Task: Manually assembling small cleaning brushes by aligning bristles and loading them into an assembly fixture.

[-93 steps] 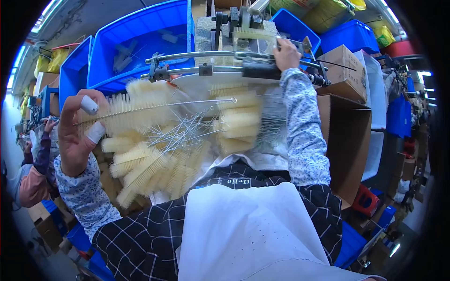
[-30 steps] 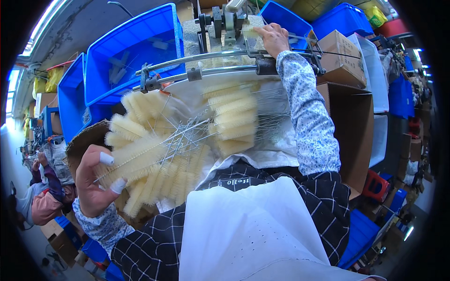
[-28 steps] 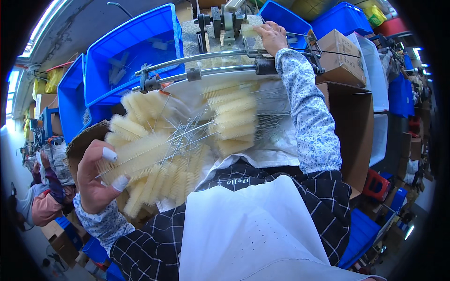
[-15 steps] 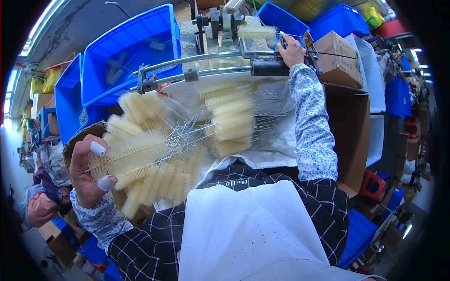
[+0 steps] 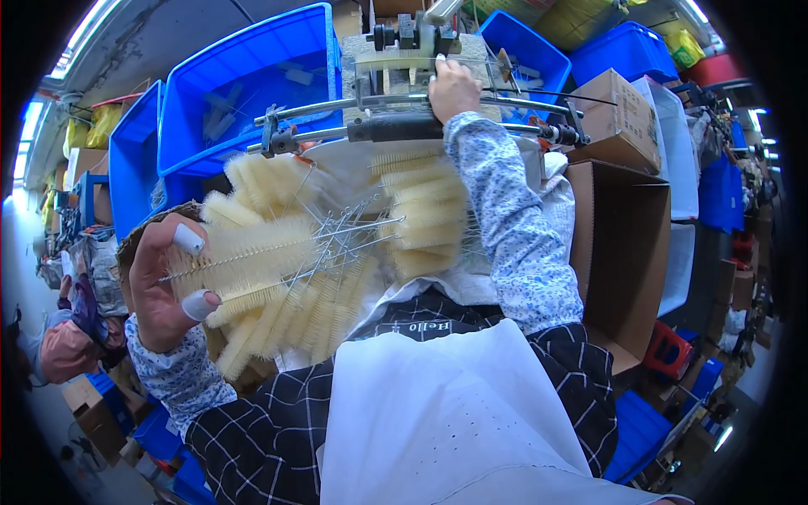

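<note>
At the left, my left hand [image 5: 168, 282] curls its white-wrapped thumb and finger around the tip of a cream bristle brush [image 5: 252, 252]. That brush lies level over a pile of similar twisted-wire brushes [image 5: 320, 316]. My right hand [image 5: 455, 89] is at the bench machine [image 5: 404, 42], fingers bent at the right end of a narrow brush [image 5: 391, 61] set across it. Its wire stem passes beyond the fingertips; the palm hides part of the grip. A black sleeve [image 5: 394, 127] on the machine's steel rail sits just below this hand.
A second stack of brushes [image 5: 425, 215] rests on white cloth before me, wire stems crossing. Blue bins [image 5: 189, 101] stand left and behind the machine. An open cardboard box [image 5: 627, 252] is at the right, below a closed carton [image 5: 619, 122]. A person [image 5: 71, 345] sits far left.
My right hand has moved left along the machine, and the narrow brush and the black sleeve have shifted left with it. My left hand keeps its hold; the whole view has shifted slightly.
</note>
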`<action>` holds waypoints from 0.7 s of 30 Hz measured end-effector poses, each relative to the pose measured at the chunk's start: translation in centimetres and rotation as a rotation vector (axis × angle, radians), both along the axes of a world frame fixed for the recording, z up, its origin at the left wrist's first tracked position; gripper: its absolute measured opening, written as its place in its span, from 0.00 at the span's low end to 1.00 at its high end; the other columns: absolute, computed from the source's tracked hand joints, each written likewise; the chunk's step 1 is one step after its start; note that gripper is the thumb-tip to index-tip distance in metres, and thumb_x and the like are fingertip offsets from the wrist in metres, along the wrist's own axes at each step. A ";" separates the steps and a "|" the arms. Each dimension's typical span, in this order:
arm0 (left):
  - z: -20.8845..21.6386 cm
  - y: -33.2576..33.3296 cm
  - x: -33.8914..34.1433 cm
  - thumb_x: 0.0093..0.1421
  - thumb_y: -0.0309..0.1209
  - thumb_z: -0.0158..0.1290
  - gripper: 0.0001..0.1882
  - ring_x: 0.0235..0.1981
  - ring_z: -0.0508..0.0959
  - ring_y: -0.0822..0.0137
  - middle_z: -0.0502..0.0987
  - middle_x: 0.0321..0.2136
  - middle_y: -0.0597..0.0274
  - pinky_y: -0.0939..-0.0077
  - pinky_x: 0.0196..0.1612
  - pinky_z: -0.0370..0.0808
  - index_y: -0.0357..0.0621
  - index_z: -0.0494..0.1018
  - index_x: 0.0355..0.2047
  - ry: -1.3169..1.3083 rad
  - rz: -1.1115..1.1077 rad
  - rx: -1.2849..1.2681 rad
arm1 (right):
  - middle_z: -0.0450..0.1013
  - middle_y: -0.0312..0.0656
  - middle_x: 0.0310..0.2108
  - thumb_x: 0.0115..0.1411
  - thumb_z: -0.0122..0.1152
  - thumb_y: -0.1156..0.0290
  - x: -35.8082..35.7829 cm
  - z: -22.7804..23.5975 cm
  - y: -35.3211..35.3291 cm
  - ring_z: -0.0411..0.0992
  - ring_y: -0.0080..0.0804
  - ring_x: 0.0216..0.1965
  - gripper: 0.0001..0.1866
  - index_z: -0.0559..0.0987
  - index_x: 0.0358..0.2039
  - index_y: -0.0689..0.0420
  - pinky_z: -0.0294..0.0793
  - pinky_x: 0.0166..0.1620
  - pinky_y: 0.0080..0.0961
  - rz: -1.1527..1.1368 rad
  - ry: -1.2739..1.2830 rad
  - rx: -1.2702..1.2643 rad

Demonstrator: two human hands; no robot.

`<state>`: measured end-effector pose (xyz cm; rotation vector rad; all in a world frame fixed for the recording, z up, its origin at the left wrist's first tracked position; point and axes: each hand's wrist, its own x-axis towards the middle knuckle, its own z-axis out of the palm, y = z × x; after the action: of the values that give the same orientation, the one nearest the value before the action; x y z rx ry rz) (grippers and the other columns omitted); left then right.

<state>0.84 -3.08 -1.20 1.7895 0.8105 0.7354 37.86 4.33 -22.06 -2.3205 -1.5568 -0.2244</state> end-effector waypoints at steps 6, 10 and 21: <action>0.3 0.3 0.3 0.39 0.35 0.61 0.24 0.32 0.63 0.72 0.63 0.30 0.61 0.78 0.37 0.60 0.40 0.62 0.33 0.029 -0.087 0.029 | 0.68 0.36 0.39 0.50 0.47 0.66 2.1 1.1 -1.6 0.66 0.33 0.42 0.17 0.70 0.42 0.52 0.59 0.43 0.41 -0.004 0.025 -0.020; 0.2 -0.1 -1.0 0.42 0.29 0.57 0.19 0.31 0.63 0.72 0.63 0.31 0.60 0.79 0.36 0.61 0.42 0.61 0.33 0.045 -0.063 0.035 | 0.68 0.35 0.40 0.48 0.50 0.64 6.8 1.2 -3.5 0.66 0.33 0.43 0.17 0.71 0.42 0.47 0.57 0.45 0.41 -0.059 -0.018 -0.057; -0.1 0.9 0.1 0.46 0.22 0.52 0.15 0.36 0.64 0.72 0.63 0.33 0.63 0.79 0.41 0.61 0.41 0.62 0.35 -0.006 -0.185 -0.101 | 0.69 0.35 0.41 0.55 0.43 0.56 18.2 1.1 -4.0 0.62 0.43 0.46 0.15 0.74 0.39 0.42 0.58 0.49 0.41 -0.043 -0.265 -0.111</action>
<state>0.95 -2.23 -1.32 1.7434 0.6566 0.5688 56.07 0.35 -20.93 -2.4951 -1.6795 -0.4861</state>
